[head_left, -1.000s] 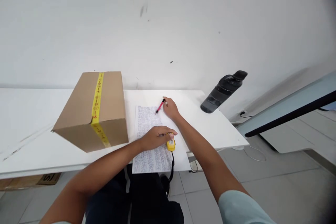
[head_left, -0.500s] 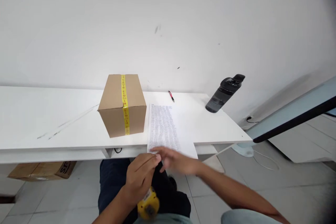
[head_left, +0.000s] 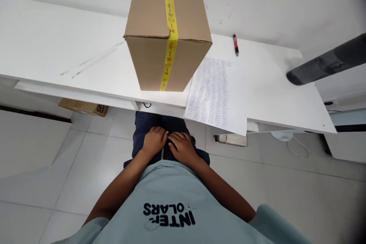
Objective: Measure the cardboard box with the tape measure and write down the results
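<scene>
Both of my hands rest on my lap, on dark trousers (head_left: 141,137), below the table's front edge. My left hand (head_left: 156,140) lies palm down on one thigh, fingers stretched forward. Beside it my right hand (head_left: 183,146) lies on the other thigh, fingers extended and slightly apart. Their fingertips nearly meet, and nothing shows in either hand. A closed cardboard box (head_left: 148,11) with yellow printed tape (head_left: 169,42) stands on the table beyond them. To its right lies a densely written sheet of paper (head_left: 211,91), overhanging the front edge.
A red and black pen (head_left: 235,45) lies behind the paper on the white table (head_left: 94,61). A dark bottle (head_left: 320,66) stands near the right end. Another cardboard box (head_left: 82,106) sits under the table at left. Open compartments run beneath the tabletop.
My hands have moved apart from a raised position at the table edge down onto my lap. The yellow tape measure seen below my left hand is out of sight. My view has tilted down.
</scene>
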### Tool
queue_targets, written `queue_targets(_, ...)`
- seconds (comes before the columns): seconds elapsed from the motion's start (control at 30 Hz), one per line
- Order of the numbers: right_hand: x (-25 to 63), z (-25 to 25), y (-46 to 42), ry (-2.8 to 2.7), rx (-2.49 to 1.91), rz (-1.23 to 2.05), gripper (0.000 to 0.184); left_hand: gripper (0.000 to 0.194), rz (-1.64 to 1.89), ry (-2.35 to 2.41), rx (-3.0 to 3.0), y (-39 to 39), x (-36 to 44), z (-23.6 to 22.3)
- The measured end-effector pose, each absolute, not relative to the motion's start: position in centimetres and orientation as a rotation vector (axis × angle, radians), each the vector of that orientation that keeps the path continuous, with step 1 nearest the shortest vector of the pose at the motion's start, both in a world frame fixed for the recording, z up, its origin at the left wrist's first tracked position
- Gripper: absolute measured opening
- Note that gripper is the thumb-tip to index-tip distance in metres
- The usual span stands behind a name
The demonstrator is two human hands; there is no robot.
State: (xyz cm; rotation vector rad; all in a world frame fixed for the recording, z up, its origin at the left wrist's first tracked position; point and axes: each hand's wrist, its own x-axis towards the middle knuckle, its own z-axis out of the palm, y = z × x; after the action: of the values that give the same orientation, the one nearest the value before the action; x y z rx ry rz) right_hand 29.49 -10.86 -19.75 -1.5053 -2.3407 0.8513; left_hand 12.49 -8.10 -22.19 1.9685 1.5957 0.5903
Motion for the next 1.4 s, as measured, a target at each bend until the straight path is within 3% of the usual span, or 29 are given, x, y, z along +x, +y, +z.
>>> queue_targets(0.13, 29.1, -19.7, -9.9, -2.32, -1.546, 0.935, 0.047, 0.037, 0.837, 1.551, 1.834, -8.0, 11.4, -21.8)
queue_targets(0.27, 27.7, -18.6, -9.5, -1.998, -1.257, 1.474, 0.082, 0.055, 1.154, 1.512, 1.706, -8.9, 10.7, -19.8)
queue_targets(0.33, 26.7, -17.4, -9.8, -1.7, -1.014, 1.7, 0.09, 0.063, 1.305, 1.522, 1.688, -9.7, 10.9, -18.1)
queue_targets(0.5, 26.1, -13.4, -11.3, -1.309, -0.861, 1.702, 0.072, 0.061, 1.629, 1.133, 1.415, -11.3, 12.1, -12.4)
queue_targets(0.63, 29.0, -10.5, -10.5, -1.449, -0.862, 1.502, 0.052, 0.039, 1.376, 0.988, 1.611, -10.8, 11.2, -7.5)
queue_targets(0.83, 33.9, -4.4, -6.0, -1.904, -0.666, 0.978, 0.053, 0.043, 1.122, 0.967, 2.147, -7.5, 9.4, -1.3)
queue_targets(0.9, 34.8, -2.0, -5.1, -1.958, -0.691, 1.044, 0.048, 0.043, 1.127, 0.925, 2.331, -6.8, 9.3, 0.5)
queue_targets(0.97, 35.3, -0.1, -4.8, -1.897, -0.732, 1.319, 0.045, 0.036, 1.113, 0.861, 2.47, -6.4, 9.4, 1.9)
queue_targets(1.03, 35.7, 1.0, -4.8, -1.753, -0.726, 1.646, 0.053, 0.022, 1.09, 0.864, 2.449, -6.0, 9.6, 3.0)
queue_targets(1.1, 36.1, 1.7, -4.7, -1.655, -0.602, 1.841, 0.073, 0.018, 1.087, 0.936, 2.237, -5.3, 9.8, 3.8)
queue_targets(1.2, 36.1, 3.0, -3.8, -1.655, -0.442, 1.775, 0.1, 0.03, 1.071, 0.937, 1.818, -3.5, 10.5, 5.1)
queue_targets(1.27, 35.5, 4.1, -2.6, -1.641, -0.518, 1.541, 0.091, 0.04, 1.069, 0.885, 1.625, -2.1, 11.1, 6.2)
queue_targets(1.33, 34.4, 5.2, -0.8, -1.59, -0.608, 1.233, 0.063, 0.044, 1.067, 0.859, 1.52, -0.5, 11.8, 7.6)
queue_targets(1.4, 32.9, 6.1, 1.2, -1.53, -0.61, 0.995, 0.048, 0.043, 1.048, 0.872, 1.464, 1.0, 12.3, 9.0)
